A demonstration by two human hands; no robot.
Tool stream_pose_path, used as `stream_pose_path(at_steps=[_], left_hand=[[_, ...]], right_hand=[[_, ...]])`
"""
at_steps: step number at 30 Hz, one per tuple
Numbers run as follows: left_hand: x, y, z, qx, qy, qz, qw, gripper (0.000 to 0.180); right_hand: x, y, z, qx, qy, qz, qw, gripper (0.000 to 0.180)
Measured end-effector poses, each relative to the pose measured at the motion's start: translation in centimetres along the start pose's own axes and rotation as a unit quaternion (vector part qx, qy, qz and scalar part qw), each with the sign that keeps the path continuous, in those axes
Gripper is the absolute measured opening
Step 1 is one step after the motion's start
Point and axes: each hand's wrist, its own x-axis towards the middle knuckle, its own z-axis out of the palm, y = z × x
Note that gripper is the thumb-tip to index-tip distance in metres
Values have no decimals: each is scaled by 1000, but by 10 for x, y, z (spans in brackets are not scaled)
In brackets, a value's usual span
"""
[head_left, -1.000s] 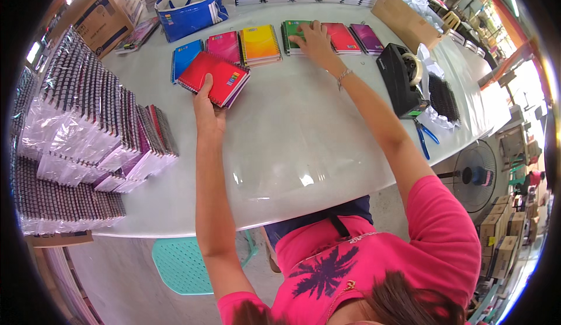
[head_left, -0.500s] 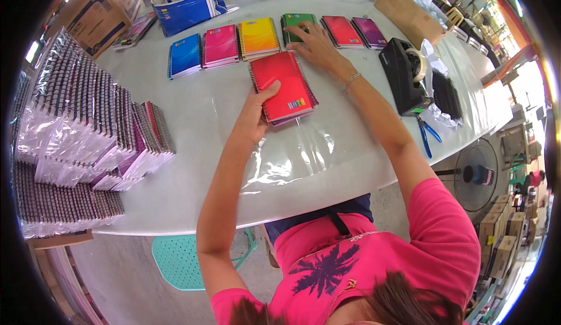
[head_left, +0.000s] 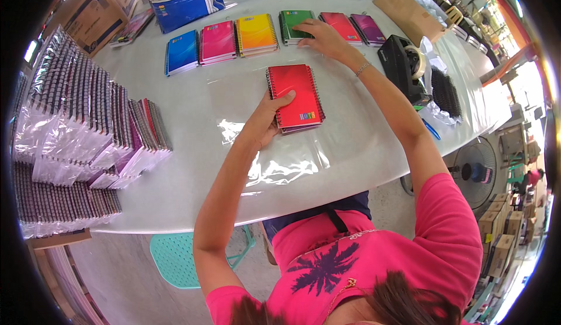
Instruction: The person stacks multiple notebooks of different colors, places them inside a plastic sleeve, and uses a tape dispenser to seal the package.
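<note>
My left hand (head_left: 270, 117) grips a small stack of spiral notebooks by its left side, thumb on top. The upper one is a red notebook (head_left: 295, 94); a purple edge shows beneath it. At the back of the table, my right hand (head_left: 322, 37) has its fingers and thumb at the right edge of a green notebook (head_left: 292, 24). Left of that lie a yellow notebook (head_left: 255, 31), a pink notebook (head_left: 218, 41) and a blue notebook (head_left: 182, 53). To the right are another red notebook (head_left: 345, 26), partly behind my hand, and a purple notebook (head_left: 368, 30).
Wrapped notebook piles (head_left: 76, 109) stand at the left edge. A blue bag (head_left: 187, 9) sits at the back left. On the right are a black tape dispenser (head_left: 400, 71) and an open cardboard box (head_left: 406, 9). Clear plastic film (head_left: 286, 167) lies near the front.
My left hand has brought the red-topped stack slightly right and nearer, turning it straighter. My right hand has slid from the top of the green notebook to its right edge.
</note>
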Motion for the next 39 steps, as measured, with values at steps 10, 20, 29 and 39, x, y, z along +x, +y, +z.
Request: stream_pose_path(at_steps=[10, 20, 29, 39], left_hand=[[4, -3, -3, -21, -4, 1, 1000, 56], [4, -4, -3, -19, -6, 5, 1000, 54], [5, -4, -3, -18, -19, 4, 1000, 59], [9, -6, -6, -20, -34, 10, 999, 61]], right_hand=[[-10, -13, 5, -8, 46, 12, 999, 41], [-9, -22, 7, -21, 58, 38, 997, 37], [-12, -24, 8, -31, 73, 44, 996, 37], [-14, -21, 14, -33, 100, 29, 994, 37]])
